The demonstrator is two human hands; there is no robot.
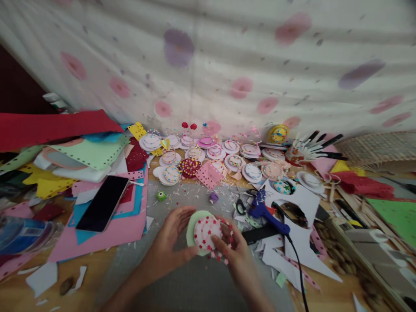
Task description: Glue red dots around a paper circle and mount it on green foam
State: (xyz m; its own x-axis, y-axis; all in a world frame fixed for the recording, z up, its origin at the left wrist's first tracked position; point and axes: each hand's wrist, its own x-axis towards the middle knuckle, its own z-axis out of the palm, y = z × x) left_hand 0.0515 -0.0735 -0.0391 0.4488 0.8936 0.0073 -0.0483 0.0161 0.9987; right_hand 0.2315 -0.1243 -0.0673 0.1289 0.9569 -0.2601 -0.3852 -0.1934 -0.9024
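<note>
Head view: small hat [205, 232] up between both hands, above the grey mat [156, 284] on the wooden tabletop [99, 275]. Pale green brim [190, 237], pinkish-white crown dotted with red stars; a trim [226, 259] of like stars hangs at its right side. Right hand [238, 250] closed on the hat's right side, thumb pressed to the crown. Left hand [170, 242] cupped and half spread round the brim's left side, thumb tip by the lower edge, fingers near the upper; whether it bears on the brim, cannot tell. Beyond, several uneven rows of finished-looking little hats [252, 172], mostly white-brimmed with beaded or starry bands. Between rows and hands: green one-eyed bit [161, 196], purple bit [213, 198], paper crumbs. Right of the hands, blue glue gun [260, 209] with black cord [298, 262], scissors [240, 207] just beside it, cut white sheets [305, 251] under and around. Left, black-screened phone [103, 203] lying on stacked coloured sheets, a pink sheet [126, 242] lowest in sight. Far right, black-handled tools [332, 139] stand in a cup [295, 154] near a woven basket [373, 147]. Flowered curtain [211, 43] behind everything.
</note>
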